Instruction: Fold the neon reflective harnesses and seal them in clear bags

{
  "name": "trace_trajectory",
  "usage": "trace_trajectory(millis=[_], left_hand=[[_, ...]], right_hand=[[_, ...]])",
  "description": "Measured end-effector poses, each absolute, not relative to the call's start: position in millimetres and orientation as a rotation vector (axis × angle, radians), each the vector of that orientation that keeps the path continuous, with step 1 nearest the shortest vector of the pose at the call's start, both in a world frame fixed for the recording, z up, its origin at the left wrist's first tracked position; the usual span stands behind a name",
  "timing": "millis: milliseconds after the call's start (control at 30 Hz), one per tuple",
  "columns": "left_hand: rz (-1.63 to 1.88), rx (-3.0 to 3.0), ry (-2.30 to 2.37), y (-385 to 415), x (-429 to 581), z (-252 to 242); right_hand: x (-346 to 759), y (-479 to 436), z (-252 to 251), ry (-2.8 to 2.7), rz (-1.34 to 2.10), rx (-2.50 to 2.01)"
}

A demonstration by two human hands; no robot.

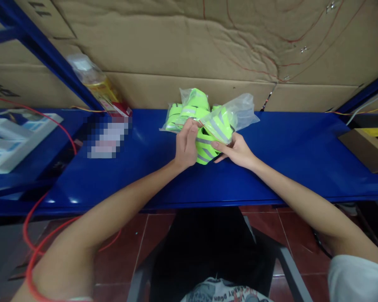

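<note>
Near the back middle of the blue table, my left hand (187,144) and my right hand (236,151) hold a neon-yellow band with grey reflective stripes (205,153) between them. The fingers of both hands are closed on its sides. Just behind it, a clear plastic bag (244,111) with more striped yellow material lies close against the band. Another clear bag of rolled yellow bands (193,105) rests behind my left hand, by the cardboard wall.
On the blue table (290,167), a bottle with yellow contents (102,90) and a red box (121,110) stand back left. An open cardboard box (362,147) is at right. Red tubing (27,226) loops at left, by white trays (28,147).
</note>
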State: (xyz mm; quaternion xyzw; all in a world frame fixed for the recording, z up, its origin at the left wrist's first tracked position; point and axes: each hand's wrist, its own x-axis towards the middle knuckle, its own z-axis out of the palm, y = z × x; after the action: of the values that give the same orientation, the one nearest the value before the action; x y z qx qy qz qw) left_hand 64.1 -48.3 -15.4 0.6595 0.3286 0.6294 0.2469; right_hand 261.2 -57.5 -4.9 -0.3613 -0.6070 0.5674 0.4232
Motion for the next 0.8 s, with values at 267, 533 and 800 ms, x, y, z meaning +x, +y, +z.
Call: trace_trajectory(millis=[267, 533, 800], left_hand=[[1.350, 2.135, 0.748, -36, 52, -23], [1.325, 2.209, 0.823, -35, 50, -20], [1.352, 2.192, 0.863, -33, 51, -25]], right_hand=[[275, -45, -8, -1.632, 1.205, -0.969], [298, -36, -2, -1.884, 0.671, -0.942], [302, -33, 0, -1.837, 0.939, -0.779]])
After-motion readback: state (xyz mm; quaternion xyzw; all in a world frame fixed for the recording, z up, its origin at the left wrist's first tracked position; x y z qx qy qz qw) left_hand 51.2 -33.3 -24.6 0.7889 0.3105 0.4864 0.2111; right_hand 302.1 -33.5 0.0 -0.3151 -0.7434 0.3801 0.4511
